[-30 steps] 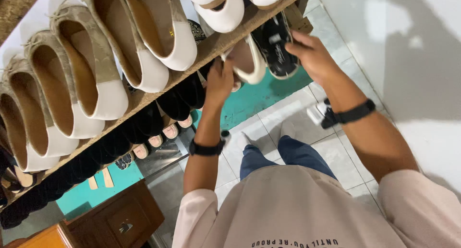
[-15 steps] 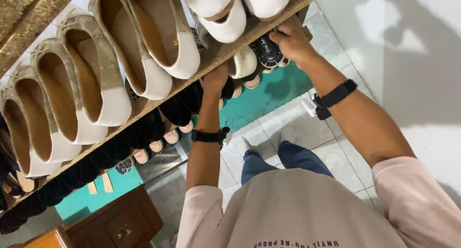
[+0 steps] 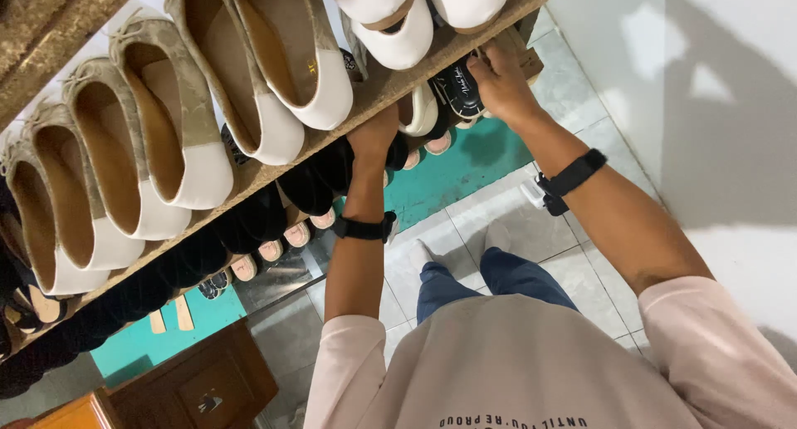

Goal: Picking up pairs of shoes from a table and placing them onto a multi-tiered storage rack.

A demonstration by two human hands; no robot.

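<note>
My right hand point(image 3: 501, 82) reaches under the wooden shelf board point(image 3: 375, 87) and grips a black sneaker point(image 3: 455, 90) with white lettering, at the shelf's right end. My left hand point(image 3: 374, 137) is pushed in beside a cream shoe point(image 3: 420, 109). Its fingers are hidden behind the board's edge, so its hold is unclear. Both wrists wear black bands. On top of the board stands a row of beige flat shoes with white toes point(image 3: 207, 113).
A lower row of black shoes with pink insoles point(image 3: 274, 221) runs to the left. Beneath lie a teal mat point(image 3: 465, 167) and grey floor tiles point(image 3: 573, 271). A wooden cabinet point(image 3: 199, 387) stands bottom left, a white wall point(image 3: 730, 105) at the right.
Both hands have moved further in under the shelf board, carrying the black sneaker and the cream shoe deeper. The left hand's fingers are now hidden.
</note>
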